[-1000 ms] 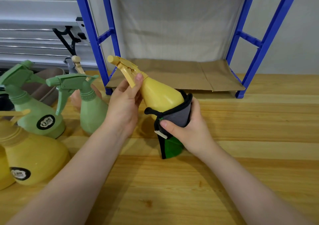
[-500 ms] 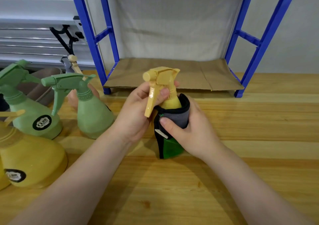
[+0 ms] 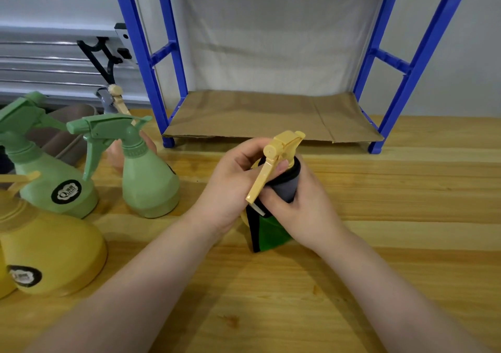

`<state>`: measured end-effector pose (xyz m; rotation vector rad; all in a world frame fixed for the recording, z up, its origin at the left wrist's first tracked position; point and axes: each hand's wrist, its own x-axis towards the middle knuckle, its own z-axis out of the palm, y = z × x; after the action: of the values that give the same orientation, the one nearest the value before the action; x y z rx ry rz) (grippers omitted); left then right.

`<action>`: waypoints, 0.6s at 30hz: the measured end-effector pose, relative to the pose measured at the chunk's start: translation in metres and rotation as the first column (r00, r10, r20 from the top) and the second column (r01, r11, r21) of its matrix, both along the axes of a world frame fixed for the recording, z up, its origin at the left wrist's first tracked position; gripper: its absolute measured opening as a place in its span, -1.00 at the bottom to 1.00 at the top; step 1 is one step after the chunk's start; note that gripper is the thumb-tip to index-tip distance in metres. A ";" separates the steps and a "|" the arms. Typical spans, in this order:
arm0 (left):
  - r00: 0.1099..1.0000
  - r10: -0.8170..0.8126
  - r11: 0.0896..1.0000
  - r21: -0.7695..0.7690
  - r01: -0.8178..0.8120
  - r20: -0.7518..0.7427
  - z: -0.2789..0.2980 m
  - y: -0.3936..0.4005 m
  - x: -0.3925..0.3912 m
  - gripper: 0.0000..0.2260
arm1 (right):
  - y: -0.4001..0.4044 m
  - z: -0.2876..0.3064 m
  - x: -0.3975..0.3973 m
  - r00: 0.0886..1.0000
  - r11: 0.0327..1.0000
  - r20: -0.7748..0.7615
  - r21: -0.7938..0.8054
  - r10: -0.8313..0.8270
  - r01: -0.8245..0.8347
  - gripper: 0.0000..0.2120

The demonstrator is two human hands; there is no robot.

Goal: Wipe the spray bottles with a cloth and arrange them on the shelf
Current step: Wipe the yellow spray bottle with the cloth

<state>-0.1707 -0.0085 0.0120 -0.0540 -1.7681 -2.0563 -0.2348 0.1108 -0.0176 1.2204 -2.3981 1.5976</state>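
Both hands' fingers (image 3: 282,166) curl round the cloth-wrapped yellow bottle (image 3: 282,146).

Pale wooden table (image 3: 406,190); grey wall (image 3: 461,68) behind; perhaps metal slats (image 3: 48,65) at left.

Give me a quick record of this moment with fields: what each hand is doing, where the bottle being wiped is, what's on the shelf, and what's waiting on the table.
left hand: grips the neck and spray head of the yellow spray bottle
right hand: holds the cloth wrapped round the bottle's body
bottle position: upright, in front of the shelf
shelf: blue frame, brown paper liner, no bottles on it
waiting on table: two green spray bottles and yellow ones at the left
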 end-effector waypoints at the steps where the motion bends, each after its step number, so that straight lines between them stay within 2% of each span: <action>1: 1.000 0.014 1.000 0.011 -0.014 0.001 -0.001 -0.002 0.000 -0.80 | -0.001 -0.001 -0.001 1.000 1.000 -0.009 0.013 0.005 -0.005 -0.56; 5: 0.999 0.033 0.993 0.116 -0.031 -0.015 0.000 -0.010 0.001 -0.74 | -0.001 -0.001 -0.002 1.000 0.998 -0.021 0.058 0.022 -0.020 -0.51; 9: 0.992 0.096 0.967 0.244 -0.074 -0.078 0.002 -0.018 0.000 -0.82 | 0.002 0.001 -0.004 0.999 0.997 -0.007 0.066 0.037 -0.037 -0.52; 18: 0.974 0.112 0.918 0.396 -0.024 -0.199 0.008 -0.031 0.000 -0.82 | 0.002 0.001 -0.002 0.987 0.995 0.137 0.050 0.081 -0.089 -0.37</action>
<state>-0.1710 -0.0394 0.0195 -0.0931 -1.1895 -2.2180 -0.2368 0.1129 -0.0162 1.2804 -2.5204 1.6993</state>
